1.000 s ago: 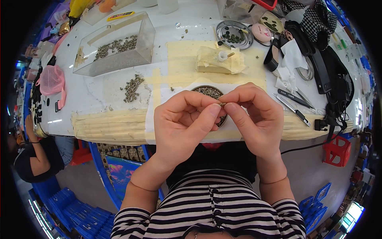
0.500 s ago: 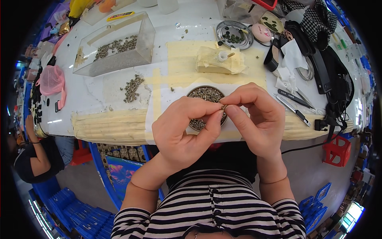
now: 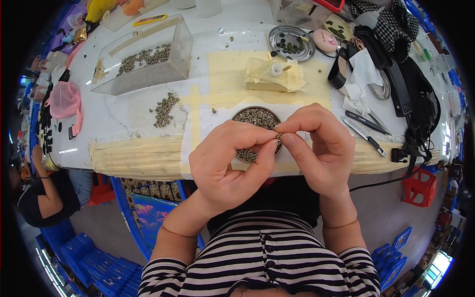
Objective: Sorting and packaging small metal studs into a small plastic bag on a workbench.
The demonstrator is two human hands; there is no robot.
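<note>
My left hand point(image 3: 230, 166) and my right hand point(image 3: 321, 153) meet fingertip to fingertip above a round dish point(image 3: 239, 158) full of small metallic parts. Thumb and forefinger of each are pinched on one tiny brownish metallic part point(image 3: 279, 135), mostly covered by the fingertips. Its exact kind is too small to make out. A loose pile of similar small parts point(image 3: 166, 110) lies on the table left of the dish. Beyond the dish stands a tape-covered block point(image 3: 264, 83) with a small white cup and a short stick on top.
A clear box point(image 3: 173, 70) with more small parts stands at the far left. Behind the block is a round metal tray point(image 3: 310, 49) of dark green pieces. Tweezers point(image 3: 367, 122) and a craft knife point(image 3: 365, 138) lie to the right. A pink mesh basket point(image 3: 65, 100) sits far left.
Both hands keep their pinch over the dish, with only a very slight shift of the fingertips. Nothing else has visibly moved.
</note>
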